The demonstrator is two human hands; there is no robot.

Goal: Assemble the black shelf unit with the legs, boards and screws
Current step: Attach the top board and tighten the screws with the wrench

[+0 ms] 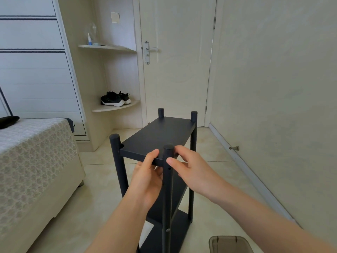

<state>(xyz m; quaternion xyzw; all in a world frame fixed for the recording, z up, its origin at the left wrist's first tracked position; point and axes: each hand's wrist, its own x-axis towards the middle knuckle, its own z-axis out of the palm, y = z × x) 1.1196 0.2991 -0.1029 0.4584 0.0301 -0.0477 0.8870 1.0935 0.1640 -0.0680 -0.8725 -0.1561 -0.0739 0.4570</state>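
Note:
The black shelf unit stands upright on the tiled floor, with four round legs and a top board (158, 136) between them. Lower boards (175, 225) show beneath. My left hand (147, 178) grips the near edge of the top board, thumb on top and fingers underneath. My right hand (189, 167) holds the near right leg (167, 189) close to its top, thumb in front and fingers behind. A small screw hole shows in that leg just below my thumb. No loose screws are visible.
A bed (36, 161) with a patterned cover stands at the left. A closed door (176, 61) and corner shelves with black shoes (114, 99) are behind the unit. A wall runs along the right. A translucent bin (229, 243) sits at the bottom right.

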